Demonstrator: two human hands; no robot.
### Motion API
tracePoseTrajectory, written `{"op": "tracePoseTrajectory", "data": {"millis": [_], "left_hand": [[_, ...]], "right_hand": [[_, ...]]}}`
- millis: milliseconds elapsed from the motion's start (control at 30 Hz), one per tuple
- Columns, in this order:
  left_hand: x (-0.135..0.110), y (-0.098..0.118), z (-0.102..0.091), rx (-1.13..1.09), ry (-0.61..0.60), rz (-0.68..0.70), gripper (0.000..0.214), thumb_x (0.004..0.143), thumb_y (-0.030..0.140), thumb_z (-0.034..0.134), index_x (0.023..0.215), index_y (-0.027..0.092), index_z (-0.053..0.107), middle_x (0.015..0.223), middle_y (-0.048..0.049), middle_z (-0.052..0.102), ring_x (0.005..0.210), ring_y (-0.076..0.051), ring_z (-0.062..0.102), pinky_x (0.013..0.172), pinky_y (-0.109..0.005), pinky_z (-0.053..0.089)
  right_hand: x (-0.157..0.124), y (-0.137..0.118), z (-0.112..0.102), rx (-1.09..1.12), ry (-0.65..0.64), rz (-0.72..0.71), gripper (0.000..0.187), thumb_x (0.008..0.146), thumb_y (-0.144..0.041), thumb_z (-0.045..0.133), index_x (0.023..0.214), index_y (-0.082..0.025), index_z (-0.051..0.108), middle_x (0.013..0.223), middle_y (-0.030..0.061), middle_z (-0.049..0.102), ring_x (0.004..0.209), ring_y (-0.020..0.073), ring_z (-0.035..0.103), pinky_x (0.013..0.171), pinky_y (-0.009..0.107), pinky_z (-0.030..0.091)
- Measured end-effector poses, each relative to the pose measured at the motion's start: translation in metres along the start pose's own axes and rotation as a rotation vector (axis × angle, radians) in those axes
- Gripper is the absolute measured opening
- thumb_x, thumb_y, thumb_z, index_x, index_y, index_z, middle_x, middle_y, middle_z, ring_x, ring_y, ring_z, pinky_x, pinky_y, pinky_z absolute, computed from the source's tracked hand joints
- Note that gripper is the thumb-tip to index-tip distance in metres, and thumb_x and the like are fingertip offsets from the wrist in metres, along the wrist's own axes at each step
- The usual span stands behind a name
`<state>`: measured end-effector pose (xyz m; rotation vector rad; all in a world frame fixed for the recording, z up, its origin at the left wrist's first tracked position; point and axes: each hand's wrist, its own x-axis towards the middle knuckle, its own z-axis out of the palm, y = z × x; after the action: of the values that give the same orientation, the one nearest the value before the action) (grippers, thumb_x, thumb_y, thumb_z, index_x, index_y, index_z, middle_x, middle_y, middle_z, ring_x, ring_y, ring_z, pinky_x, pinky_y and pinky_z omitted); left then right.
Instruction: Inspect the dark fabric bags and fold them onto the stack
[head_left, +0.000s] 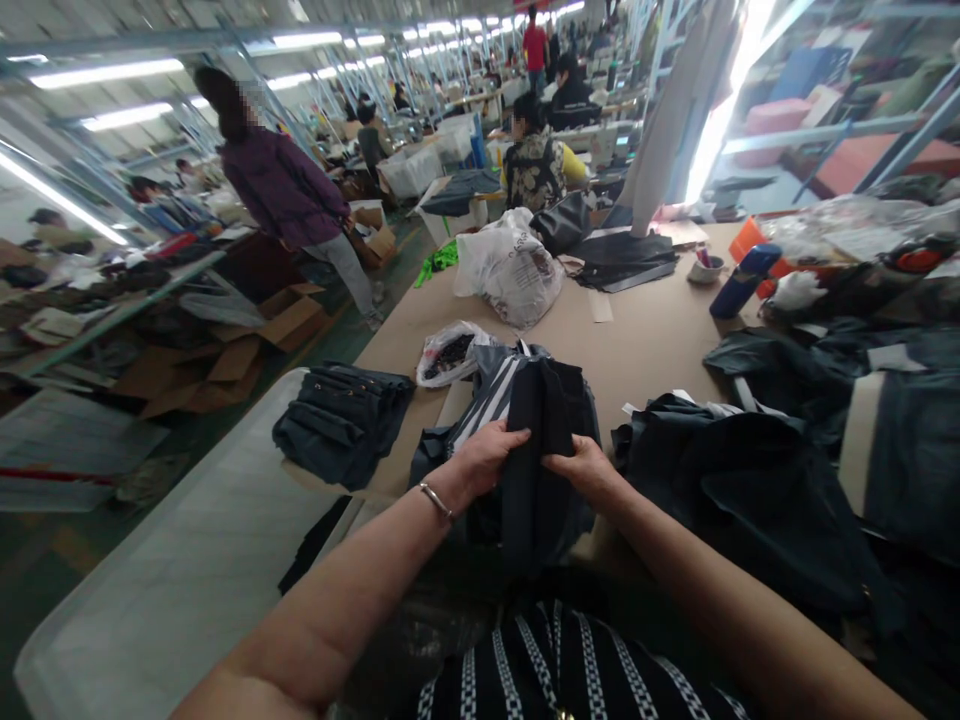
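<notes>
A dark garment (529, 500) with white stripes on its left side lies at the table's near edge. My left hand (489, 455) grips its dark fabric, the thumb on top and the other fingers mostly hidden. On the right, my right hand (585, 468) pinches a dark fabric edge of the same garment. Close by on the left is a folded stack of dark grey fabric pieces (341, 420). Just beyond the garment sits an open plastic bag (454, 355) of small dark parts. More dark fabric (735, 480) is piled to my right.
A full white plastic bag (517, 270) stands farther back on the tan table (645, 350). Toward the back right are a blue bottle-like object (744, 280) and a small cup (705, 268). A large white bin (195, 540) borders the table's left. A person in purple (281, 185) stands in the aisle.
</notes>
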<state>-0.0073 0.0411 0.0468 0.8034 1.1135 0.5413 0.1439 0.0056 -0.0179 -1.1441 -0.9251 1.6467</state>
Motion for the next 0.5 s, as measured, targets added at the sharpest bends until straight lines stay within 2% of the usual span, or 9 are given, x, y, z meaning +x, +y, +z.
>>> {"op": "tracePoseTrajectory", "data": {"millis": [67,133,200,233,300,367,433,500], "left_hand": [[-0.021,0.005,0.009,-0.143,-0.212,-0.049,0.026,0.071,0.015,0.067,0.096,0.008,0.062,0.084,-0.0096,0.065,0.072,-0.017,0.062,0.070,-0.030,0.051],[-0.047,0.007,0.025,-0.211,-0.478,-0.089,0.028,0.065,0.014,0.071,0.092,0.008,0.065,0.085,-0.0103,0.065,0.078,-0.018,0.062,0.076,-0.030,0.050],[-0.069,0.007,0.040,-0.212,-0.666,-0.133,0.024,0.062,0.012,0.070,0.086,0.007,0.066,0.083,-0.0111,0.065,0.078,-0.018,0.062,0.079,-0.030,0.049],[-0.075,0.006,0.044,-0.204,-0.708,-0.149,0.023,0.061,0.010,0.069,0.083,0.007,0.066,0.081,-0.0108,0.065,0.076,-0.018,0.062,0.078,-0.029,0.048],[-0.075,0.006,0.043,-0.208,-0.678,-0.141,0.023,0.058,0.008,0.065,0.082,0.009,0.065,0.077,-0.0084,0.065,0.072,-0.017,0.062,0.074,-0.029,0.049],[-0.061,0.009,0.027,-0.217,-0.531,-0.076,0.027,0.056,0.006,0.062,0.082,0.012,0.064,0.074,-0.0052,0.064,0.068,-0.016,0.061,0.069,-0.028,0.049],[-0.044,0.017,0.005,-0.167,-0.362,-0.002,0.027,0.051,0.005,0.058,0.077,0.012,0.062,0.070,-0.0034,0.062,0.062,-0.015,0.059,0.062,-0.026,0.047],[-0.032,0.029,-0.014,-0.055,-0.273,0.028,0.022,0.047,0.006,0.055,0.068,0.011,0.057,0.065,-0.0029,0.059,0.057,-0.013,0.055,0.057,-0.024,0.043]], "right_hand": [[0.003,-0.003,-0.024,-0.161,0.139,-0.083,0.032,0.058,-0.021,0.058,0.090,-0.014,0.060,0.075,0.0004,0.062,0.067,0.0140,0.053,0.065,0.027,0.043],[0.006,-0.004,-0.049,-0.285,0.261,-0.126,0.041,0.055,-0.017,0.054,0.097,-0.016,0.060,0.078,-0.0006,0.062,0.069,0.0141,0.053,0.065,0.026,0.041],[0.007,-0.004,-0.068,-0.293,0.278,-0.085,0.041,0.055,-0.018,0.055,0.095,-0.014,0.061,0.078,0.0012,0.063,0.069,0.0149,0.054,0.065,0.025,0.042],[0.006,-0.005,-0.074,-0.269,0.249,-0.051,0.035,0.056,-0.021,0.056,0.090,-0.013,0.061,0.076,0.0028,0.063,0.067,0.0154,0.054,0.063,0.026,0.042],[-0.001,-0.007,-0.077,-0.212,0.169,0.011,0.026,0.062,-0.027,0.053,0.081,-0.011,0.061,0.069,0.0053,0.063,0.063,0.0173,0.056,0.060,0.028,0.044],[-0.014,-0.014,-0.071,-0.175,0.082,0.044,0.027,0.070,-0.030,0.045,0.079,-0.011,0.061,0.065,0.0070,0.062,0.062,0.0194,0.059,0.060,0.030,0.047],[-0.035,-0.023,-0.058,-0.266,0.044,-0.036,0.035,0.077,-0.028,0.034,0.082,-0.011,0.064,0.064,0.0074,0.063,0.063,0.0196,0.061,0.061,0.031,0.049],[-0.061,-0.029,-0.042,-0.432,0.072,-0.175,0.042,0.082,-0.026,0.026,0.082,-0.011,0.066,0.061,0.0063,0.063,0.063,0.0176,0.061,0.061,0.029,0.049]]}}
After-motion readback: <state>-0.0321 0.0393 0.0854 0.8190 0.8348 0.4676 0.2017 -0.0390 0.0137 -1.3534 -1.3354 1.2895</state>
